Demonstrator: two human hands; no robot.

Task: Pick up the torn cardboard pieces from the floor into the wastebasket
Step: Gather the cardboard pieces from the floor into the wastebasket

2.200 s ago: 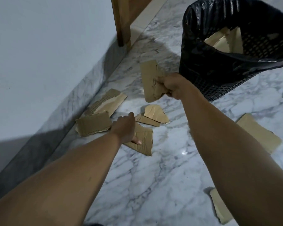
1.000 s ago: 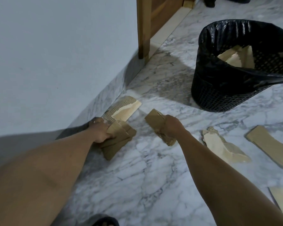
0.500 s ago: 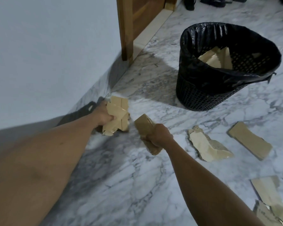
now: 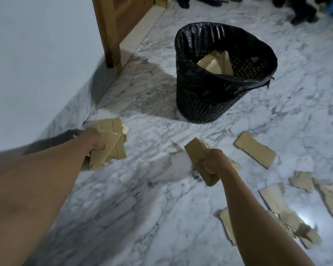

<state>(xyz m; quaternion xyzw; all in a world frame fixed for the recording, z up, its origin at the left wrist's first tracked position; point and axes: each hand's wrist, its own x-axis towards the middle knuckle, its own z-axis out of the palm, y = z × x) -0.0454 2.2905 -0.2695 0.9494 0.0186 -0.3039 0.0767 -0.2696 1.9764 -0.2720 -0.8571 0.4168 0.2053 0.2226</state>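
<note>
The left hand grips a bunch of torn cardboard, with its fingers curled tight round it. The right hand grips a folded piece, and its fingers are wrapped round the middle of it. Both hands are in front of the wastebasket, on the side nearest the person, and both are well apart from it. The left hand's bunch is off to the left of the wastebasket, and the right hand's piece is almost straight in front of it.

Some cardboard is already inside the wastebasket. More pieces lie on the floor: a flat strip in front of the wastebasket and a bit to the right, and a ragged heap farther from it on the same side, near the person.

The cardboard looks light and fairly stiff, but it bends and tears. It should not slip much. A flat piece lies snug on the floor, so the best place to take hold is likely a torn edge or a lifted corner.

The floor is smooth, shiny white marble with grey veins. A plain pale wall runs to the left of the wastebasket. A wooden door frame stands behind it to the left, and dark shoes sit behind it to the right
</note>
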